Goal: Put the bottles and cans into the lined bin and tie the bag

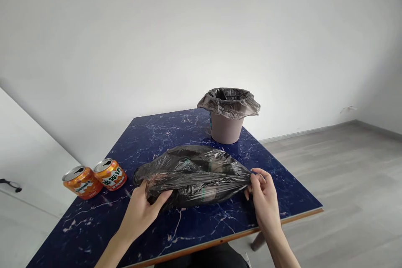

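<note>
A black plastic bag (201, 176) lies stretched sideways across the front of the blue marbled table (169, 130). It bulges, and faint pinkish and green shapes show through the thin film; I cannot make out what they are. My left hand (146, 205) grips the bag's left end, thumb on top and the other fingers under the plastic. At the right end, my right hand (262, 190) pinches the bag's gathered tip between thumb and fingers.
Two opened orange soda cans, a left can (82, 182) and a right can (110, 174), stand at the table's left edge. A pinkish-grey bin (226, 127) with a black liner (238, 109) folded over its rim stands behind the bag. A white wall (157, 42) rises behind the table.
</note>
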The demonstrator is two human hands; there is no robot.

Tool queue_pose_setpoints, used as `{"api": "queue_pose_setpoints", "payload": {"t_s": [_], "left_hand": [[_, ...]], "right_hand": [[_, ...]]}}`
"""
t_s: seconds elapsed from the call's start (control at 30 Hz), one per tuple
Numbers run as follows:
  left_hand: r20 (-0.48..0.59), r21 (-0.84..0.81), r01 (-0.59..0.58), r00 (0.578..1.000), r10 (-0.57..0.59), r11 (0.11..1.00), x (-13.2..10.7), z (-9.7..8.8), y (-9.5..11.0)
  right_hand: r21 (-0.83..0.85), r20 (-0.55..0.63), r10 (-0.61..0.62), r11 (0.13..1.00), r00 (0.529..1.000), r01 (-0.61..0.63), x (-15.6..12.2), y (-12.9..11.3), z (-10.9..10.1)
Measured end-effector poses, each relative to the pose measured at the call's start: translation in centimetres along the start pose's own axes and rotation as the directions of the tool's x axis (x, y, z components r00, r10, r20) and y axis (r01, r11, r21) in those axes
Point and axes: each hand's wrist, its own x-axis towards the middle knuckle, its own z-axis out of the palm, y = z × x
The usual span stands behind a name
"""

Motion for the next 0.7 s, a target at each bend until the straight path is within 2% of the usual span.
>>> {"api": "queue_pose_setpoints", "payload": {"t_s": [0.1, 0.27, 0.47, 0.7], "left_hand": [[0.030, -0.028, 0.015, 0.999, -0.014, 0.999, 0.0, 0.2, 0.3], [0.054, -0.026, 0.091, 0.995, -0.090, 0.995, 0.1, 0.2, -0.1], [-0.015, -0.084, 0.172, 0.985, -0.174, 0.981, 0.0, 0.3, -1.1], [-0.102, -0.249, 0.207, 0.966, -0.238, 0.946, 0.0, 0.0, -2.5]], "right_hand": [[0.022, -0.029, 0.002, 1.000, 1.000, -0.001, 0.0, 0.0, -0.1], [0.002, -0.005, -0.004, 1.000, 1.000, 0.004, 0.0, 0.1, 0.0], [-0.006, 0.001, -0.019, 1.000, 1.000, 0.019, 0.0, 0.2, -0.1], [-0.001, -0.005, -0.023, 1.000, 1.000, 0.023, 0.0, 0.2, -0.1]]}}
